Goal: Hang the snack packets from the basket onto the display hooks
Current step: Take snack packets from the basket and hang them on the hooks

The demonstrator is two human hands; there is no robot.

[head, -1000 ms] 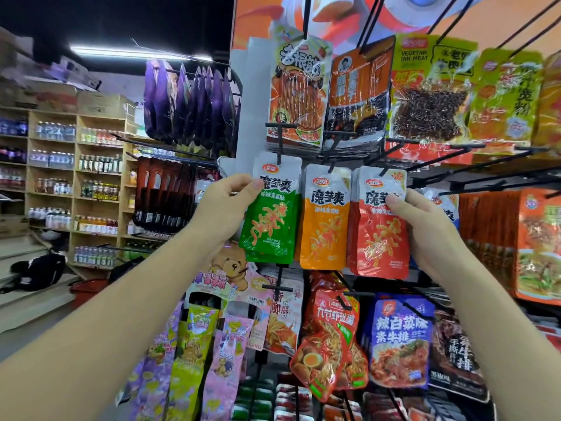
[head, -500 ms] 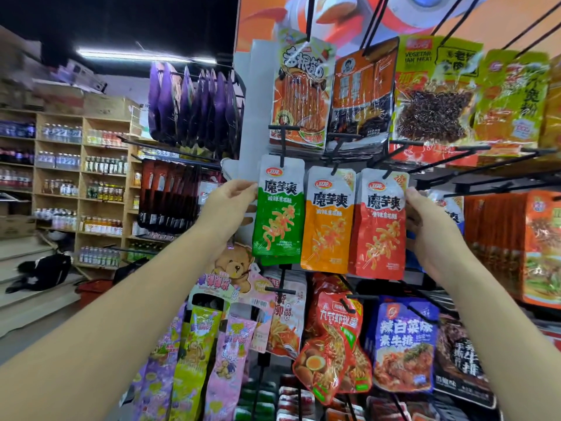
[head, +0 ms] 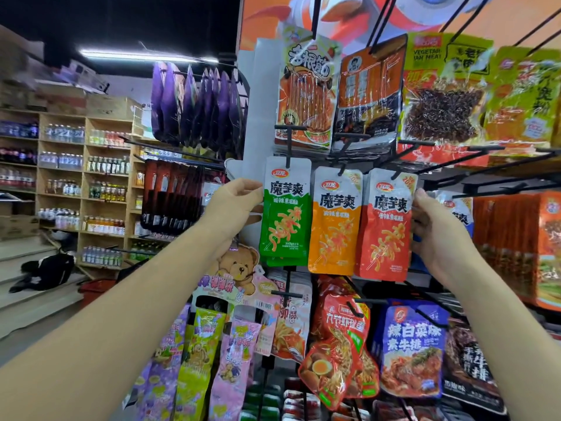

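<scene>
Left grip [head: 235, 205] pinches green packet [head: 285, 220] edge; right grip [head: 437, 238] pinches red packet [head: 384, 232] edge; orange packet [head: 335, 226] hangs between

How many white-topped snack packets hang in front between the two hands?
3: a green packet by the left hand, an orange packet in the middle, a red packet by the right hand. More may hang behind them.

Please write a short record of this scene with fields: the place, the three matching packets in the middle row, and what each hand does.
place: shop display with black hooks
middle row: green packet, orange packet, red packet, hanging side by side, each from its own hook
left hand: holds the green packet's left edge
right hand: holds the red packet's right edge
</scene>
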